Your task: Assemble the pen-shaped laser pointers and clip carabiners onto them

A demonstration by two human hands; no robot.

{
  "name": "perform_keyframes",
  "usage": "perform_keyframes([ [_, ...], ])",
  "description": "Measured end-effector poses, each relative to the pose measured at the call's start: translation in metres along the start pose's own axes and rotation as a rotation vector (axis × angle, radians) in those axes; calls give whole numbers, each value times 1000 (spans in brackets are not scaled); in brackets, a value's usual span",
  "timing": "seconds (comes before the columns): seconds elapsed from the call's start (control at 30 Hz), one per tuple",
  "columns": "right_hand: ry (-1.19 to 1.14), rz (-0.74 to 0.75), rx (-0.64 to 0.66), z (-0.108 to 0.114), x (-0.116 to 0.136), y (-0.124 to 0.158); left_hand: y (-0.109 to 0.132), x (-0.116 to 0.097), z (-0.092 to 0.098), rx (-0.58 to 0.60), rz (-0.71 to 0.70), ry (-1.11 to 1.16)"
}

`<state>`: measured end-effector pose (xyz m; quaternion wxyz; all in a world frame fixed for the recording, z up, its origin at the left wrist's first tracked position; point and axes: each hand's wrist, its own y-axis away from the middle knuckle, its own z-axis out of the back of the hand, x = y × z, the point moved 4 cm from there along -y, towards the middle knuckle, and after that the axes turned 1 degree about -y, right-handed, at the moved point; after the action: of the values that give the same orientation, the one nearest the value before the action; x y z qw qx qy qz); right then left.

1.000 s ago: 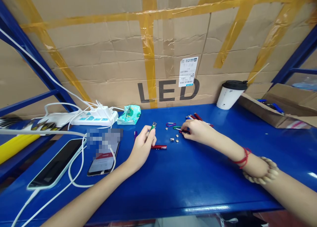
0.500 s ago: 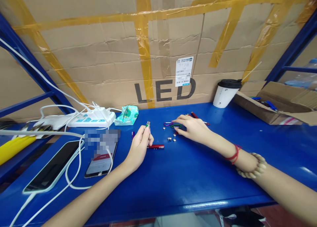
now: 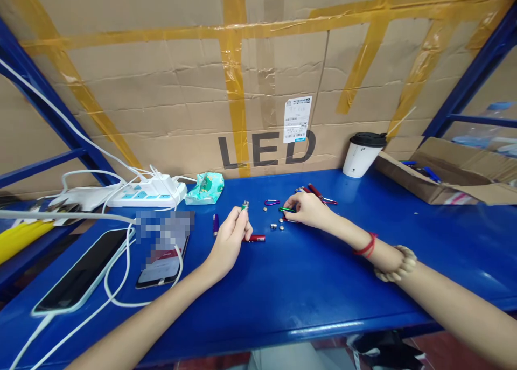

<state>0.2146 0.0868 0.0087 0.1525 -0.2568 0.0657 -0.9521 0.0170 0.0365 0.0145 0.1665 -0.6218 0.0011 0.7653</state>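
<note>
My left hand (image 3: pixel 228 238) is closed round a small green tube, and its silver metal end (image 3: pixel 245 204) sticks up above the thumb. Just below those fingers a dark red pen-like tube (image 3: pixel 257 238) lies on the table, partly hidden. To the hand's left lies a purple tube (image 3: pixel 215 224). My right hand (image 3: pixel 310 210) pinches a green carabiner (image 3: pixel 285 209) at the table surface. Beside it are a purple carabiner (image 3: pixel 272 202), small silver button-like pieces (image 3: pixel 281 228) and a short metal cap (image 3: pixel 273 227). Behind the right hand lie several red pen-like tubes (image 3: pixel 315 190).
On the blue table (image 3: pixel 258 305), two phones (image 3: pixel 83 273) and white cables lie at left. A power strip (image 3: pixel 141 196) and a teal packet (image 3: pixel 204 188) sit behind. A lidded cup (image 3: pixel 361 157) and an open cardboard box (image 3: pixel 442 192) stand at back right.
My right hand has lowered slightly left, and its spread fingers have closed on the green carabiner. My left hand keeps its grip on the green tube. The view has shifted slightly.
</note>
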Motion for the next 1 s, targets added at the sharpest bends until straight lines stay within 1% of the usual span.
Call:
perform_keyframes([
  [0.2,-29,80,-79,4,2,1,1,4,-3,25,32,-29],
  [0.23,-67,90,-101,5,4,1,1,5,-3,31,34,-23],
  [0.3,-256,82,-125,3,11,4,1,5,-3,39,42,-7],
  [0.33,-411,59,-122,1,15,6,1,4,-4,39,49,-2],
  [0.4,-710,9,-31,-9,28,12,2,3,-4,33,75,5],
  [0.43,-814,-11,44,-15,36,16,2,3,-5,32,96,12],
  [0.5,-929,-52,153,-25,49,24,3,3,-6,33,138,43],
  [0.57,-984,-74,196,-28,58,30,3,3,-7,45,144,73],
  [0.73,-1098,-149,188,-23,61,35,5,4,-10,107,49,79],
  [0.87,-1215,-188,146,-21,57,34,4,2,-7,48,19,57],
  [1.0,-1226,-140,46,-19,53,32,3,1,-4,-3,60,92],
])
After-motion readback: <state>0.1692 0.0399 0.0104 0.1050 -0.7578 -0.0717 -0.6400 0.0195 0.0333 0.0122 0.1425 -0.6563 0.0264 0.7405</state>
